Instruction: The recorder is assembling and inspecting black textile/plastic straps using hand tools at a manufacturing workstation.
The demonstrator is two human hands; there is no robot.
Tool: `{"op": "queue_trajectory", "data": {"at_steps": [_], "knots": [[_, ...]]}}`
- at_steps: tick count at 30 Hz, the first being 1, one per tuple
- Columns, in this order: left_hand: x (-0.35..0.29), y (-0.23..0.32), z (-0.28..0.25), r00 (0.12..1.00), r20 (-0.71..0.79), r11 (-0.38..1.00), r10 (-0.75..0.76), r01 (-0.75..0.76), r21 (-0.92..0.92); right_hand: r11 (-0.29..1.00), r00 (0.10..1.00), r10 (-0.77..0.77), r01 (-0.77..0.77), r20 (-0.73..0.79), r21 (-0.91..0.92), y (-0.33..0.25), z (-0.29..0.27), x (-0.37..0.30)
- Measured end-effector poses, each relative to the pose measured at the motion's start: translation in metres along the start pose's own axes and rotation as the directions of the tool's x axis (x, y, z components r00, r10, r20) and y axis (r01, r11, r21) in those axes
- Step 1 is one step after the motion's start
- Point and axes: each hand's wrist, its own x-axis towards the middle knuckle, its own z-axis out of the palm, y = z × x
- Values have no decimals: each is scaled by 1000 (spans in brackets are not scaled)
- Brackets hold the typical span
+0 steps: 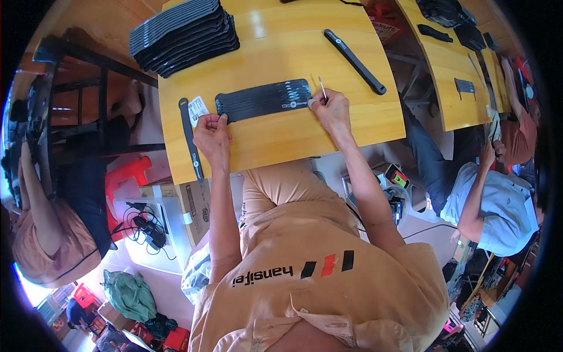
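The left hand [212, 134] rests on the yellow tabletop [352, 126] with its fingers curled, pinching the near-left end of a fanned row of black straps [264, 100]. A small white label [198, 108] lies just beside its fingertips. The right hand [332, 109] is closed around a thin metal tool [322, 89], tip up, at the row's right end. Farther off lie a single long black strap [355, 61] and a tall stack of straps [185, 35].
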Motion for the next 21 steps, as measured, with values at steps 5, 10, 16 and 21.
{"op": "queue_trajectory", "data": {"at_steps": [5, 10, 16, 21], "knots": [[-2, 8, 1, 999, -33, 999, 32, -31, 36, 998, 998, -55, 53, -41, -37, 2, 1, 2], [0, 4, 2, 999, -21, 998, 35, -34, 56, 998, 998, -59, 58, -15, -18, 7, 2, 6], [-7, 13, -10, 1000, -8, 1000, 24, -24, -6, 816, 952, 76, -231, 298, 530, 7, -18, 6], [-25, 7, -64, 950, -142, 952, 278, -253, 171, 799, 976, 67, -178, 209, 574, -4, -57, -19]]}}
